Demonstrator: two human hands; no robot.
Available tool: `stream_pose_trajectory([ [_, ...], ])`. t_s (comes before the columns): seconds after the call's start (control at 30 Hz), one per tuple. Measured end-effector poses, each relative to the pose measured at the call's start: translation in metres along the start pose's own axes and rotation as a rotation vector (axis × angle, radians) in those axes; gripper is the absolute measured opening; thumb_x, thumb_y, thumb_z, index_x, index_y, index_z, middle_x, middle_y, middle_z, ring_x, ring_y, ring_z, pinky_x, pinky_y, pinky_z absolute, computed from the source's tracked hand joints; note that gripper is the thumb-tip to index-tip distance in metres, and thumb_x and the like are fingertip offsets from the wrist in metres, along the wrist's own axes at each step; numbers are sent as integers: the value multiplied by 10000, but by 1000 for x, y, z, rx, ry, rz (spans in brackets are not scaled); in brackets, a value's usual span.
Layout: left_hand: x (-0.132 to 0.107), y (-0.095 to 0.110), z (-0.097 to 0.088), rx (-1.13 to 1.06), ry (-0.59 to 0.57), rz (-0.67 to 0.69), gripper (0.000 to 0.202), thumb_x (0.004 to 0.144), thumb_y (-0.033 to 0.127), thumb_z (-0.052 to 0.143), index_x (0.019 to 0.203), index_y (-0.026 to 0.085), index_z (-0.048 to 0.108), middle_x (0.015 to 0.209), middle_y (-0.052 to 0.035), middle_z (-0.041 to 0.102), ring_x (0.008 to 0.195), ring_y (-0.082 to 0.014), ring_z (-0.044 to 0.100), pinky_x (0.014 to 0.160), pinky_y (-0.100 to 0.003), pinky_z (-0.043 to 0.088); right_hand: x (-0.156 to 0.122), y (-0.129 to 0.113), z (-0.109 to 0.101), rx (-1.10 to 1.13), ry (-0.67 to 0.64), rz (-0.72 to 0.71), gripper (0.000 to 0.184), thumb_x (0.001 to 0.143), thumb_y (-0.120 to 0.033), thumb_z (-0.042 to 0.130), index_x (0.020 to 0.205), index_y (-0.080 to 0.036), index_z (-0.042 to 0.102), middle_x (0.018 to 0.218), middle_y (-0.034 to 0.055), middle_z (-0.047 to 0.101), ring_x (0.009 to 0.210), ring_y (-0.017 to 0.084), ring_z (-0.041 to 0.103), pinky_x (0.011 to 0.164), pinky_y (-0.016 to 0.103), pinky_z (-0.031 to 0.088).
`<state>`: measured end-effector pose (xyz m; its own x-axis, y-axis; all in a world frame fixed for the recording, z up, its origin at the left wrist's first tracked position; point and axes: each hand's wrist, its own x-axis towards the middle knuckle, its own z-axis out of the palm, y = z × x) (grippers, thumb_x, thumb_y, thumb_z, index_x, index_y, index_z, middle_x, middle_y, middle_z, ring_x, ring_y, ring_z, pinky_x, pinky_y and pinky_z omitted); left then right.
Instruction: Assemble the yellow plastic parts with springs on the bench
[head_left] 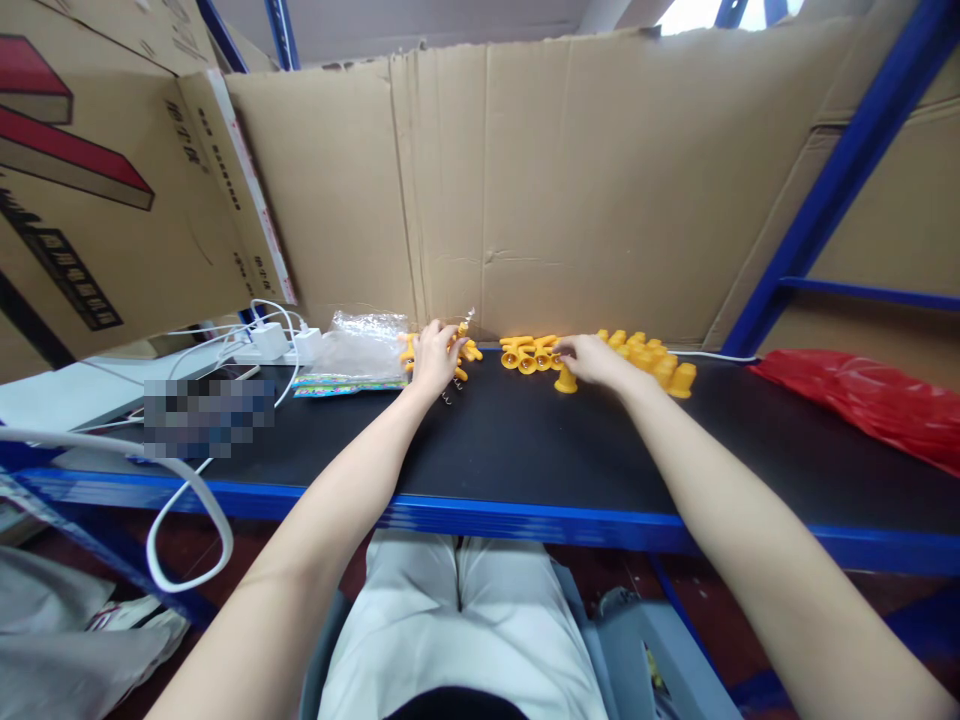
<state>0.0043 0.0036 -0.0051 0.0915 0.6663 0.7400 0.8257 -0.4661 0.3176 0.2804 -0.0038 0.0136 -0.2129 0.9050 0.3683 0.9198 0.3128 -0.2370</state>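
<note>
My left hand (pixel 436 360) is closed around a small yellow plastic piece (pixel 463 328) with a pale tip poking up past the fingers. Around and under that hand lie yellow branched pieces (pixel 472 351) and small coil springs (pixel 448 399). Curled from above, my right hand (pixel 589 358) has its fingertips at the top of a yellow flared cup (pixel 566 381); the thumb is hidden. Just left of it, yellow pieces with round open ends (pixel 527 362) lie in a row. Many yellow cups (pixel 643 352) stand in a group behind and right of my right hand.
A clear plastic bag (pixel 360 350) lies left of my left hand. White chargers and cables (pixel 270 342) sit farther left beside a blurred-out object (pixel 210 415). Red plastic (pixel 862 400) is at right. Cardboard (pixel 585 180) walls the back; a blue rail (pixel 525 522) edges the black tabletop (pixel 517 450).
</note>
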Motion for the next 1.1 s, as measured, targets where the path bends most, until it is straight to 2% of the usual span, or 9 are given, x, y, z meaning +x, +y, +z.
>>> stream_pose_trajectory([
  [0.17, 1, 0, 3, -48, 54, 12, 167, 904, 291, 457, 977, 186, 565, 1182, -124, 495, 1071, -237, 516, 898, -378, 403, -3, -20, 7, 0, 122, -98, 255, 823, -205, 552, 1056, -153, 643, 1082, 113, 643, 1003, 225, 597, 903, 340, 441],
  [0.27, 0, 0, 6, -99, 43, -21, 179, 931, 291, 384, 998, 187, 513, 1229, -136, 480, 1043, -222, 550, 866, -364, 432, -5, -21, 11, -21, 76, 23, 322, 799, -330, 613, 1065, -150, 604, 1081, 133, 632, 983, 247, 597, 868, 355, 447],
  [0.4, 0, -1, 8, -191, 39, -99, 184, 955, 311, 316, 937, 208, 468, 994, -106, 589, 886, -205, 604, 776, -354, 456, -6, -16, 18, 26, -82, 213, 389, 725, -426, 685, 986, -156, 585, 950, 94, 647, 854, 221, 612, 756, 317, 459],
  [0.53, 1, -1, 8, -239, 54, -93, 151, 953, 316, 336, 897, 229, 445, 806, -59, 595, 790, -194, 609, 729, -334, 450, -6, -16, 25, 81, -187, 256, 296, 704, -406, 703, 837, -168, 587, 859, 49, 644, 806, 206, 604, 709, 290, 450],
  [0.63, 2, -1, 8, -216, 42, -26, 130, 946, 297, 356, 899, 219, 449, 821, -62, 592, 818, -198, 600, 768, -353, 446, -7, -19, 26, 98, -217, 252, 262, 719, -383, 694, 811, -167, 577, 872, 48, 644, 816, 201, 601, 704, 275, 441],
  [0.73, 1, -3, 11, -206, -20, 64, 78, 888, 270, 483, 916, 202, 459, 913, -78, 592, 896, -214, 581, 824, -387, 438, -8, -23, 23, 78, -237, 209, 255, 736, -388, 675, 810, -168, 570, 870, 48, 640, 805, 197, 598, 697, 273, 436],
  [0.83, -1, -7, 14, -169, -103, 119, 191, 790, 205, 596, 930, 191, 468, 976, -83, 584, 973, -232, 559, 855, -397, 436, -8, -25, 20, 46, -221, 144, 263, 738, -399, 668, 816, -170, 566, 856, 51, 635, 790, 202, 593, 689, 282, 434],
  [0.93, -1, -9, 15, -100, -165, 123, 227, 738, 134, 585, 932, 189, 481, 988, -75, 588, 975, -232, 562, 857, -391, 442, -7, -22, 19, 13, -177, 99, 264, 729, -379, 674, 850, -169, 570, 862, 56, 637, 794, 213, 595, 692, 294, 436],
  [1.1, -2, -11, 17, -33, -349, 179, 189, 708, 101, 557, 877, 182, 531, 973, -71, 616, 946, -222, 579, 851, -361, 452, -4, -15, 22, 45, -165, 45, 248, 723, -293, 683, 928, -179, 601, 894, 45, 654, 820, 205, 607, 713, 289, 446],
])
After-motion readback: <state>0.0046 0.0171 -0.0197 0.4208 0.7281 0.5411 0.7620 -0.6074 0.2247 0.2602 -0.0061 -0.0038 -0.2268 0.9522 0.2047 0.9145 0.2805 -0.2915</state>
